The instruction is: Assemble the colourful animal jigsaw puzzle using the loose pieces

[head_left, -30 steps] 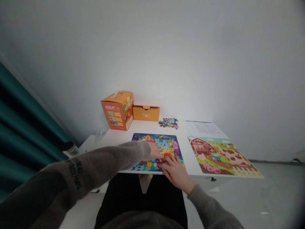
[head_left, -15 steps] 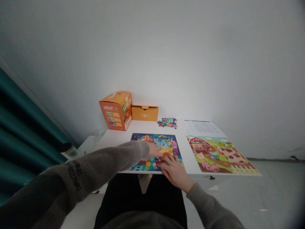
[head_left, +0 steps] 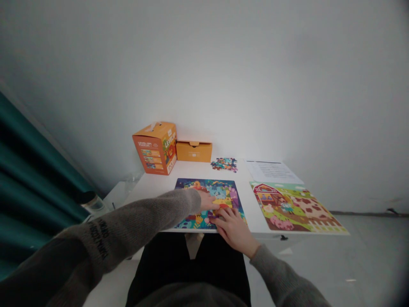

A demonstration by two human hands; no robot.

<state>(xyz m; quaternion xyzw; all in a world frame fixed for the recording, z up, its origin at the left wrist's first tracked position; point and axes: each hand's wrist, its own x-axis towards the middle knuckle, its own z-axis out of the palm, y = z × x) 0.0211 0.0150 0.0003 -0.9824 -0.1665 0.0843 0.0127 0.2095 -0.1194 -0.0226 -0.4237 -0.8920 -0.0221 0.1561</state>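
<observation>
Left hand (head_left: 207, 201), in a grey knitted sleeve with dark lettering: palm down, fingers extended, lying across the middle of the puzzle.

Right hand (head_left: 234, 228), in a plain grey knitted sleeve: just beside the left, fingers bent, fingertips on the near right part of the puzzle; whether a piece sits between them cannot be told.

Rectangular multicoloured jigsaw puzzle with dark-blue border and cartoon animals (head_left: 220, 192): flat beneath both hands, partly covered by them, at the near edge of the white tabletop surface (head_left: 246, 196).

Heap of loose multicoloured jigsaw pieces (head_left: 224, 164): beyond the hands, well apart from them.

Low orange cardboard box with front flap (head_left: 194, 152): beyond the hands, left of the heap.

Tall orange printed cardboard box (head_left: 155, 149): farther left, beyond the left hand, next to the low box.

White printed paper sheet (head_left: 271, 172): beyond and to the right of the right hand.

Rectangular farm-scene picture with barn, pigs and brown-spotted cow (head_left: 294, 209): right of the right hand, nearer than the sheet.
</observation>
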